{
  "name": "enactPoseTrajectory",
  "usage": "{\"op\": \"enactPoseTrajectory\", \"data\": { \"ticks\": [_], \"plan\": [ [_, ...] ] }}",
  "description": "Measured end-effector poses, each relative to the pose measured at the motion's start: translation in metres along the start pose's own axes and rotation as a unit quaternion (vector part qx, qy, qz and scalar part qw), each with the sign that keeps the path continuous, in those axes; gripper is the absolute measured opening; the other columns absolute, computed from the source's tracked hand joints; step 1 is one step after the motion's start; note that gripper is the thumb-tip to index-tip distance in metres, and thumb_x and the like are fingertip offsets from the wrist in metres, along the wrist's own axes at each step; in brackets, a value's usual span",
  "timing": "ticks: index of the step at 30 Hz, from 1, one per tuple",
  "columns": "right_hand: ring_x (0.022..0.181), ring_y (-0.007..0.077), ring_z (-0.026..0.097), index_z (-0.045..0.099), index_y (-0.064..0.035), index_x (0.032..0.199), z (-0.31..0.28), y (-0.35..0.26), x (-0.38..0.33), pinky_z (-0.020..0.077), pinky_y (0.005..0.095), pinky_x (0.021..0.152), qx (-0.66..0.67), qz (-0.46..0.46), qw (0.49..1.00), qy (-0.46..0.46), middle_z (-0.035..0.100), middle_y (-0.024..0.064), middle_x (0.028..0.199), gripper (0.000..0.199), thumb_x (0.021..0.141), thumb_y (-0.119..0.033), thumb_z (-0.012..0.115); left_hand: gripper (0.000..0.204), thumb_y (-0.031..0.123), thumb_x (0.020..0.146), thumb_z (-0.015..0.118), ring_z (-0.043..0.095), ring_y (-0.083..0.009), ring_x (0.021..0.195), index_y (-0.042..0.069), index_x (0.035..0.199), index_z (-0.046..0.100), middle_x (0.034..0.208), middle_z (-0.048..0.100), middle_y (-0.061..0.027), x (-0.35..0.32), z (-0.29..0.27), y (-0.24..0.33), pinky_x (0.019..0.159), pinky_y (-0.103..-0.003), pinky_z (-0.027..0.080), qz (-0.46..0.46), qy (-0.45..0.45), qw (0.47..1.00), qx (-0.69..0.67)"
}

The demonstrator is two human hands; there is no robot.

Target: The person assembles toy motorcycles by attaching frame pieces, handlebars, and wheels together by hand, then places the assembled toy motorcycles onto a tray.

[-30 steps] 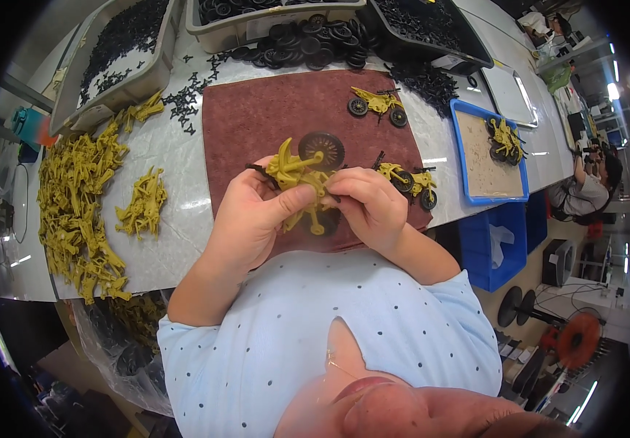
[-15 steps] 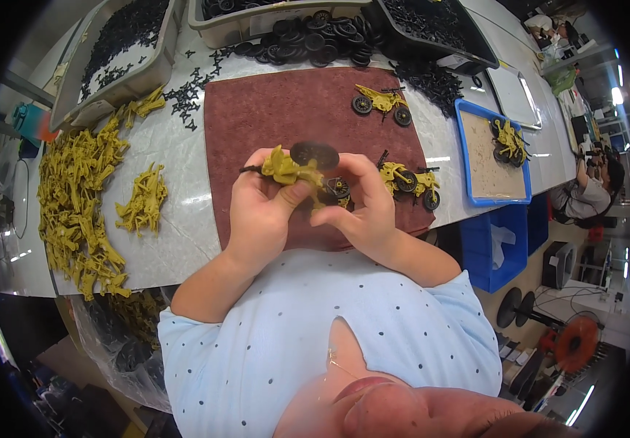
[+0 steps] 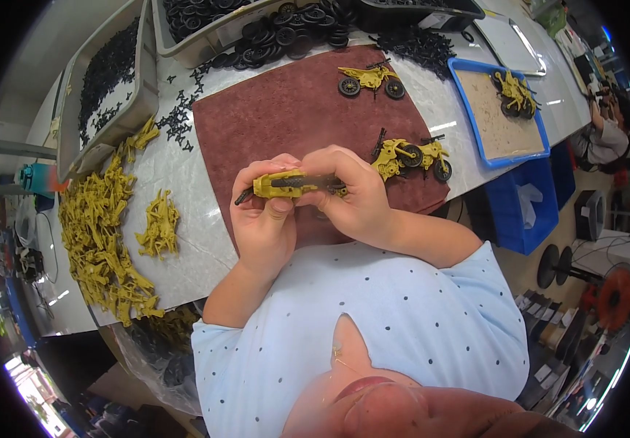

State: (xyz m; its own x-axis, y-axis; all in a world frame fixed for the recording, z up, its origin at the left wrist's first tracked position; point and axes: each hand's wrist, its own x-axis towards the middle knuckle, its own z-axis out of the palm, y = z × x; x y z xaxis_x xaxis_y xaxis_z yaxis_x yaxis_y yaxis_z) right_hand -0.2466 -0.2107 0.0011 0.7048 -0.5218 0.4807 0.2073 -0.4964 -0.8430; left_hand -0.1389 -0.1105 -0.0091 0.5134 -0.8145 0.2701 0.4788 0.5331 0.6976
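Over the front part of the dark red cloth, a yellow toy motorcycle is held between both hands. My left hand grips its yellow body, and a black part sticks out past the fingers on the left. My right hand is closed round the other end, at a black wheel seen edge-on and slightly blurred. Fingers hide much of the toy's underside. Just right of this hand, yellow toy motorcycles with black wheels lie close together on the cloth. Another toy motorcycle lies at its far edge.
To the left spread a heap of yellow toy parts and a smaller cluster. Grey bins of black parts, loose black wheels and small black pieces line the back. A blue-rimmed tray with motorcycles stands right; a person sits beyond.
The toy has turned, so its wheel, seen broadside before, now shows edge-on in line with the body. My right hand has closed in on the wheel. The whole view has shifted and tilted.
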Motion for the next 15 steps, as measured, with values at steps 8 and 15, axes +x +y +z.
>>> {"op": "enactPoseTrajectory", "data": {
  "ticks": [8,15],
  "plan": [
    [0.076,0.0297,0.058,0.056,-0.0017,0.088,0.007,-0.002,-0.002,0.0459,0.0368,0.065,0.006,0.035,0.999,0.034,0.057,0.0123,0.083,0.018,0.075,0.001,0.068,0.036,0.022,0.086,0.070,0.053,-0.0224,0.104,0.004,0.113,0.053,0.106,0.058,-0.0123,-0.001,0.003,0.002,0.090,-0.033,0.046,0.000,0.024,0.997,0.074],
    [0.085,0.0282,0.060,0.060,-0.0044,0.098,-0.007,0.003,-0.003,0.0473,0.0351,0.070,0.023,0.048,0.998,-0.019,0.062,0.0101,0.091,0.030,0.072,-0.009,0.076,0.031,0.013,0.086,0.068,0.056,-0.0200,0.103,0.002,0.112,0.054,0.111,0.056,-0.0126,0.001,0.000,0.002,0.090,-0.030,0.046,0.023,-0.012,0.993,0.117]
  ]
}}
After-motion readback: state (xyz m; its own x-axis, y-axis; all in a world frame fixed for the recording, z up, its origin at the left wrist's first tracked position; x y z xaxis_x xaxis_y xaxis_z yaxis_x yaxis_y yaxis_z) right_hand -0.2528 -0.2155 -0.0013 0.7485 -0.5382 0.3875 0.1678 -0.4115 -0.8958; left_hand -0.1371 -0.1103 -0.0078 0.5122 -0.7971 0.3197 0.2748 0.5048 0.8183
